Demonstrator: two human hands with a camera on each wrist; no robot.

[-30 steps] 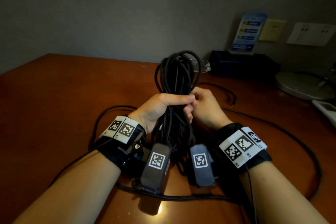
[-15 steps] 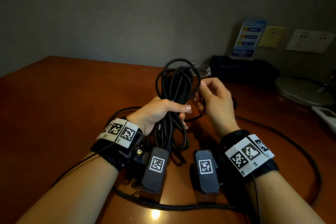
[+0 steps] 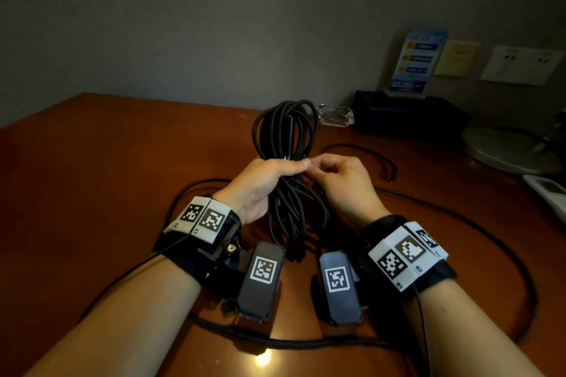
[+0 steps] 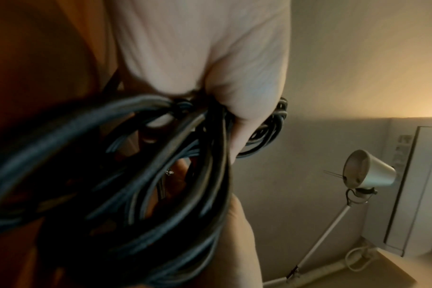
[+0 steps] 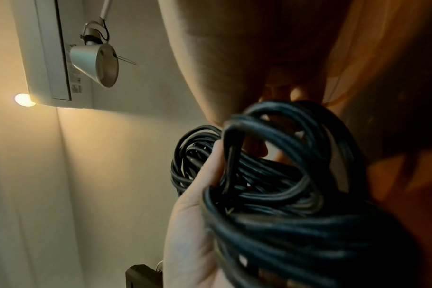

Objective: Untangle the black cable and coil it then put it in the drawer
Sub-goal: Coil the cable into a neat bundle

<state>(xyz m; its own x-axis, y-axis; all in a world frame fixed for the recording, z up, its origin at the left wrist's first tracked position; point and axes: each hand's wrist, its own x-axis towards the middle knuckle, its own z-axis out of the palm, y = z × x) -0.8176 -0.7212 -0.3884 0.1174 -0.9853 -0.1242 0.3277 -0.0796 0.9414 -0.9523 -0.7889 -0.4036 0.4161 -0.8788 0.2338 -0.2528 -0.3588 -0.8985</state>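
The black cable [image 3: 284,131] is gathered into a long upright coil above the wooden table [image 3: 107,177]. My left hand [image 3: 266,184] grips the coil around its middle, thumb across the front. My right hand [image 3: 340,187] is just right of it, its curled fingers pinching a strand at the coil's waist beside the left thumb. A loose tail [image 3: 379,159] lies on the table behind the right hand. In the wrist views the coil [image 4: 136,175] [image 5: 284,185] fills the frame with the left hand [image 5: 190,214] wrapped round it. No drawer is in view.
Thin black leads [image 3: 490,239] loop over the table round both arms. At the back right stand a black box [image 3: 407,113], a glass dish [image 3: 335,115], a blue card [image 3: 416,61] and a grey lamp base [image 3: 505,150]. A white device [image 3: 548,196] lies at the right edge.
Half a second ago my right hand was raised off to the right of the coil with a strand. It has come back to the coil's middle, against the left thumb. The left grip has held.
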